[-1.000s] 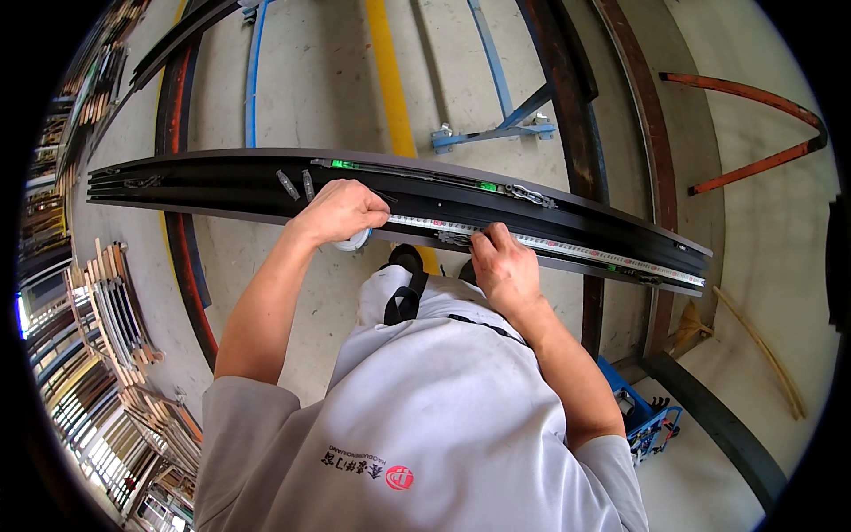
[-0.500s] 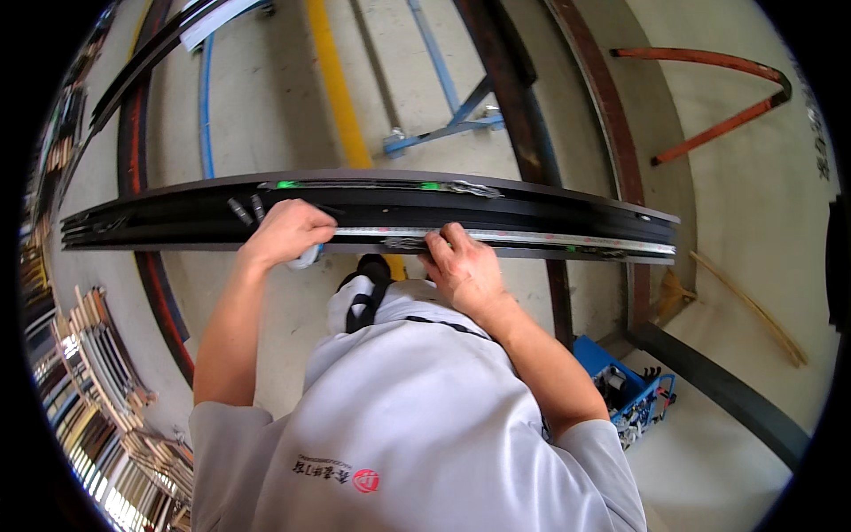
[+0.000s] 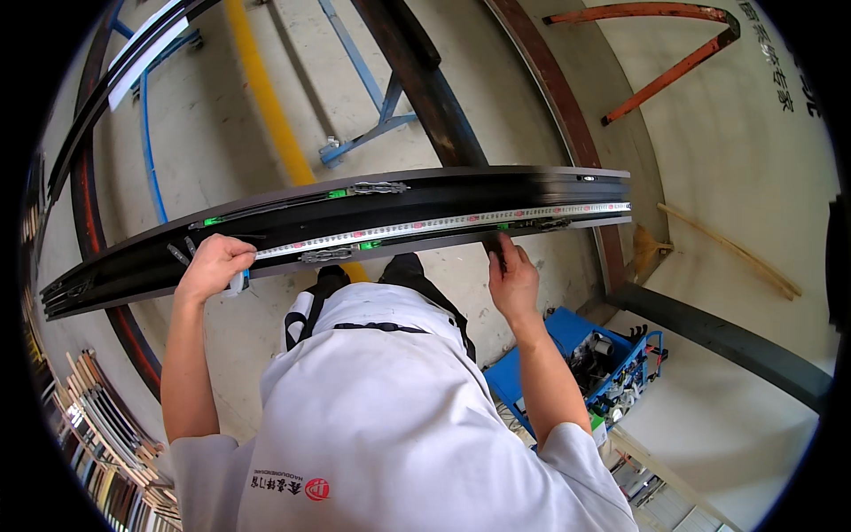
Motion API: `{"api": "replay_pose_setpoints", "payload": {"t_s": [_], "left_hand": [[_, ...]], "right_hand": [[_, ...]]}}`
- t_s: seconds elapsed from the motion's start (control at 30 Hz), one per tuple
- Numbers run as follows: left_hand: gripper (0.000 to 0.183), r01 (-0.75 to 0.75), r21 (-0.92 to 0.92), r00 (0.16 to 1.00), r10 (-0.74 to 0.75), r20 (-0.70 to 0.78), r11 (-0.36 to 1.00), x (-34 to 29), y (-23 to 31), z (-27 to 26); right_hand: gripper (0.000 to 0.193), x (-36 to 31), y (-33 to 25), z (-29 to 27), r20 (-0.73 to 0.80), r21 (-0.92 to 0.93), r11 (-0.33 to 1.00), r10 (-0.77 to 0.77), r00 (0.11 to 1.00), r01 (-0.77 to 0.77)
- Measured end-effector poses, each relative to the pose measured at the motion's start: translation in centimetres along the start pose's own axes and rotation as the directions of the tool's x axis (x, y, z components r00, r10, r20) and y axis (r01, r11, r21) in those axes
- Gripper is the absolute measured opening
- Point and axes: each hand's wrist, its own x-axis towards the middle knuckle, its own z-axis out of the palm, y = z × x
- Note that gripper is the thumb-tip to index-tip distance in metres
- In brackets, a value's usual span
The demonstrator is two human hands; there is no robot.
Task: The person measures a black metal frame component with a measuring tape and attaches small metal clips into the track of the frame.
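A long black metal profile (image 3: 425,197) lies crosswise in front of me, with green clips (image 3: 337,193) and dark hardware along its channels. A silver tape measure blade (image 3: 390,232) is stretched along the channel toward the right end. My left hand (image 3: 215,266) is closed on the tape measure at the near edge, left of the middle; its case (image 3: 238,282) shows below the fingers. At the near edge, farther right, my right hand (image 3: 514,279) has curled fingers touching the profile beside a green clip. What those fingers hold, if anything, is hidden in shadow.
Dark steel beams (image 3: 452,115) run beneath the profile. A blue tool cart (image 3: 576,346) stands at my right, with a broom (image 3: 736,253) beyond it. An orange-red bent bar (image 3: 674,84) is at far right. Stacked profiles (image 3: 111,417) line the left.
My right hand has moved right along the profile, away from my left hand, uncovering more of the blade. The view has shifted, so the profile now tilts. My left hand still holds the tape measure.
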Motion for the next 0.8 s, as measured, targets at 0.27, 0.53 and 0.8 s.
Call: {"api": "replay_pose_setpoints", "payload": {"t_s": [0.27,0.53,0.8], "left_hand": [[0.025,0.099,-0.11,0.992,-0.089,0.092,0.989,0.6,-0.2,-0.3],[0.021,0.159,-0.147,0.982,-0.142,0.121,0.976,0.7,0.7,-0.6],[0.021,0.287,-0.144,0.949,-0.261,0.175,0.947,0.7,4.1,-3.8]], "right_hand": [[0.046,1.1,2.8,-0.7,0.091,-0.15,0.984,-0.078,0.993,0.091],[0.046,1.5,4.4,-0.3,0.148,-0.176,0.978,-0.083,0.985,0.109],[0.052,2.3,4.0,-0.4,0.236,-0.189,0.979,-0.024,0.971,0.07]]}}
